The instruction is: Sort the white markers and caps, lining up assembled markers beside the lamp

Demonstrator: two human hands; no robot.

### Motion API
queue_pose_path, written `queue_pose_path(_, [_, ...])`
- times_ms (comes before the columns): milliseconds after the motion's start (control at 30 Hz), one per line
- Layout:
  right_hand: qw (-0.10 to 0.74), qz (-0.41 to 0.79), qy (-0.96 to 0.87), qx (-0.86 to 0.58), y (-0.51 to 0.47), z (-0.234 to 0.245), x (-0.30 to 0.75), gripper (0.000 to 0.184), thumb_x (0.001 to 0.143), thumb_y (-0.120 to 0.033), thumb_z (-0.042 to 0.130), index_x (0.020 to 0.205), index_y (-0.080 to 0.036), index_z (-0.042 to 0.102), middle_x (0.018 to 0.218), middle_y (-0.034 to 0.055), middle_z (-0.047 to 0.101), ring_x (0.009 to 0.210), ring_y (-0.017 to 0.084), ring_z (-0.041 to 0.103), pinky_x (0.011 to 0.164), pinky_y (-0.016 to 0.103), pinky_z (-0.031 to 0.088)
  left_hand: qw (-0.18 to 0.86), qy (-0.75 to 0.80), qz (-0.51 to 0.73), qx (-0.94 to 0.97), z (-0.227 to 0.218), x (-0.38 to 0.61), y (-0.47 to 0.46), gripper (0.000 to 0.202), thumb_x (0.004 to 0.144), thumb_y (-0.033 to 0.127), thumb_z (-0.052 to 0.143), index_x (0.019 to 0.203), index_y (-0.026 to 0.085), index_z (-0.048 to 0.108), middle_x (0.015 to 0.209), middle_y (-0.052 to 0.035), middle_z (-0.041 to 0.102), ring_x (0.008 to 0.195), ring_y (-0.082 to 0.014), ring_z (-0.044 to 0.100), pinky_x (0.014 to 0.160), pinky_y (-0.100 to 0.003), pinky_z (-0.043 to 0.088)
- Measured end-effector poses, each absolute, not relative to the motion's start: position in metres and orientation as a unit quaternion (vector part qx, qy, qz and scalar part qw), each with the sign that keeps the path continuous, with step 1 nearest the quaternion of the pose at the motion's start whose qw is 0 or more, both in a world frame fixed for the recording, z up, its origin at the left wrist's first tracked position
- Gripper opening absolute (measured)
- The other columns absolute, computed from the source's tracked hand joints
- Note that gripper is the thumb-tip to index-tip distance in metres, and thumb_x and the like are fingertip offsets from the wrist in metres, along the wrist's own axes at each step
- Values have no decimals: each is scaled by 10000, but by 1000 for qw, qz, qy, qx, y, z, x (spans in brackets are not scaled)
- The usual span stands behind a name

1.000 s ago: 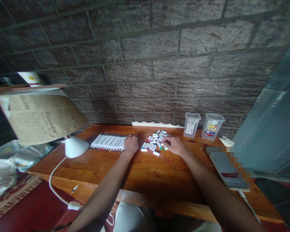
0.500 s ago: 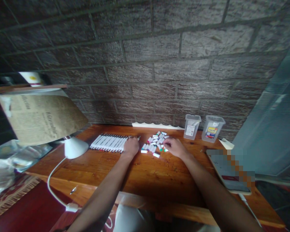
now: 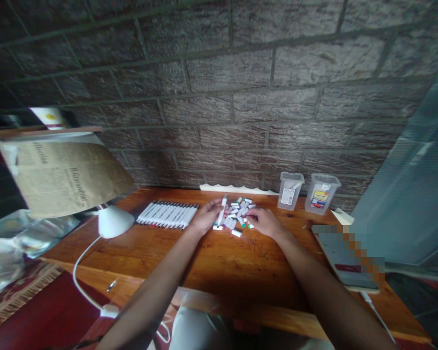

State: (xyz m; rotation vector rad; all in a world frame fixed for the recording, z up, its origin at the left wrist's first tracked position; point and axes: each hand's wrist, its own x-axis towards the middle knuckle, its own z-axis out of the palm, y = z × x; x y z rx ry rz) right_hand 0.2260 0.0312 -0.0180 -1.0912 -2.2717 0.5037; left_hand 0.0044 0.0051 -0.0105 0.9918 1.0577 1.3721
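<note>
My left hand (image 3: 207, 217) is closed on a white marker (image 3: 223, 207) and holds it upright over a pile of loose marker caps (image 3: 237, 212). To its left, a row of several white markers (image 3: 168, 214) lies side by side on the wooden desk (image 3: 219, 257). At the pile's right edge my right hand (image 3: 263, 221) rests with curled fingers that pinch at the caps. What its fingertips hold is too small to make out.
Two clear plastic containers (image 3: 290, 190) (image 3: 321, 193) stand by the brick wall. A white desk lamp (image 3: 111, 221) with its cord sits at left, near a newspaper (image 3: 62, 177). A blurred flat device (image 3: 348, 257) lies at right. A white wavy strip (image 3: 237, 188) lies along the wall.
My left hand has left the end of the marker row, carried one marker rightward and stood it upright over the caps. My right hand has barely moved.
</note>
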Motion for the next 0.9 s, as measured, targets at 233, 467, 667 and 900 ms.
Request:
queue_pose_path(233, [278, 208, -856, -383, 32, -19, 226, 197, 855, -280, 575, 948, -234, 742, 906, 20, 746, 784, 152, 660, 695, 231, 471, 593, 407, 582, 379, -7, 3, 3, 323, 778, 47, 646, 1089, 108, 580, 992, -120, 713, 788, -164, 713, 700, -252, 568])
queue_pose_path(467, [270, 217, -862, -369, 31, -18, 226, 180, 829, -255, 614, 961, -219, 731, 1001, 36, 735, 896, 175, 663, 775, 254, 481, 592, 407, 583, 379, -7, 3, 3, 373, 768, 108, 704, 1118, 114, 575, 931, -97, 726, 696, -131, 693, 642, -232, 558])
queue_pose_path(667, [274, 225, -866, -353, 31, -19, 226, 187, 856, -271, 583, 952, -209, 731, 942, 33, 741, 833, 161, 667, 741, 246, 483, 586, 407, 583, 389, -7, 3, 4, 385, 750, 140, 727, 1110, 117, 594, 933, -89, 729, 654, -120, 675, 623, -238, 553])
queue_pose_path(900, [272, 222, -862, -366, 33, -22, 226, 188, 858, -269, 583, 961, -212, 730, 975, 39, 740, 869, 170, 673, 781, 252, 493, 575, 409, 584, 402, -8, 4, 5, 385, 741, 169, 741, 1099, 127, 607, 911, -75, 729, 625, -107, 656, 586, -220, 535])
